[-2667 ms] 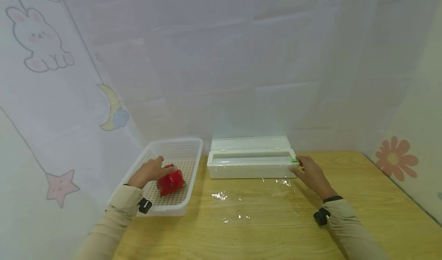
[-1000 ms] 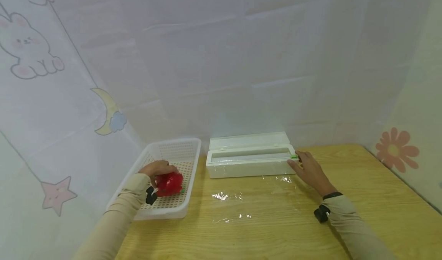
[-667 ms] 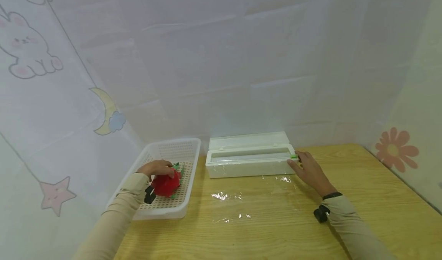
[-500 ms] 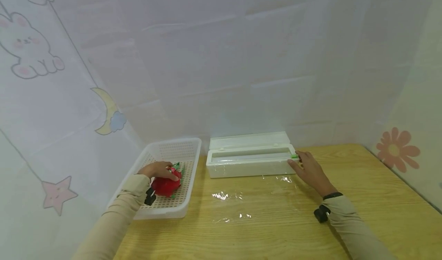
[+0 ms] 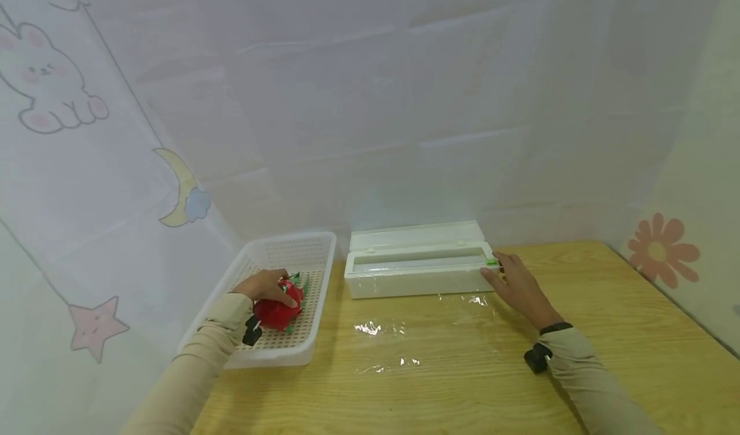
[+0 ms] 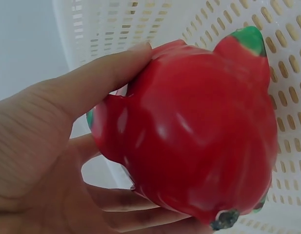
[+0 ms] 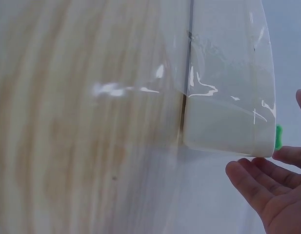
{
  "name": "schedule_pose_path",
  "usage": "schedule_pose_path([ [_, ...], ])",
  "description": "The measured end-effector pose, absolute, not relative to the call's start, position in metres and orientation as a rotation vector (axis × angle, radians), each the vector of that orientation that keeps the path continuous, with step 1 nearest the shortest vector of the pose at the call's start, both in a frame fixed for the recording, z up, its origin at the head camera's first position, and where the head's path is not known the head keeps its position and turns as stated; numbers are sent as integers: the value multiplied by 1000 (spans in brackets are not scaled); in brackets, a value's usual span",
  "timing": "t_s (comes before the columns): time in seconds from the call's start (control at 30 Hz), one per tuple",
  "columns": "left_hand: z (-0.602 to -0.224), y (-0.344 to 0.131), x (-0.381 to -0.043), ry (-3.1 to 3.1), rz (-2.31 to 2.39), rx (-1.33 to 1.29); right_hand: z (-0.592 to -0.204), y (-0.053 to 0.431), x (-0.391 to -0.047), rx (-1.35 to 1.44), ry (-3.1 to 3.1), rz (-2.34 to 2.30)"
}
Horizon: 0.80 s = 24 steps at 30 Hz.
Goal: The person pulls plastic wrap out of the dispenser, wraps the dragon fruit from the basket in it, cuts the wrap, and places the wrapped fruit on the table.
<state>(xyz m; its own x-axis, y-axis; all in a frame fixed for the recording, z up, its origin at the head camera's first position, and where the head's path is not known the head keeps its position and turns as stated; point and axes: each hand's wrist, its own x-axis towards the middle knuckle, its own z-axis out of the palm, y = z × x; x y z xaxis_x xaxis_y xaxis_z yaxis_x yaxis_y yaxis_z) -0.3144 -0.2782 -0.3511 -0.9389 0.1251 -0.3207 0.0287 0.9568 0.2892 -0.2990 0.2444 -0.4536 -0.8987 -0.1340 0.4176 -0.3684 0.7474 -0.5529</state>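
Note:
My left hand [image 5: 264,287] is inside a white perforated plastic basket [image 5: 331,255], gripping a glossy red dragon fruit [image 5: 276,314] with green-tipped scales. In the left wrist view, the thumb lies over the dragon fruit [image 6: 199,131] and the other fingers reach under its side. My right hand [image 5: 523,290] is at the right end of a long white cling film dispenser [image 5: 424,285], whose lid stands raised. One finger touches the end by the green slider [image 7: 278,137]; the other fingers extend loosely beside the corner. Clear cling film [image 5: 422,338] stretches from the dispenser over the table.
The wooden table [image 5: 624,358] ends at a pale fabric backdrop [image 5: 451,101] printed with cartoon shapes. The basket is left of the dispenser, with a narrow strip of table between them. Light glints mark wrinkles in the film.
My left hand has taken hold of the dragon fruit and turned it in the basket, so green scales now show at its far side. The right hand stays at the dispenser's end.

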Motion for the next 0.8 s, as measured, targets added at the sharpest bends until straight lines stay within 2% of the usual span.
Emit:
schedule_pose_path([
  [0.37,-353,-286,-313,2779,500,91,-456,244,-300,406,-2592,938],
  [0.8,-330,-284,-308,2763,662,103,-455,249,-301,394,-2604,960],
])
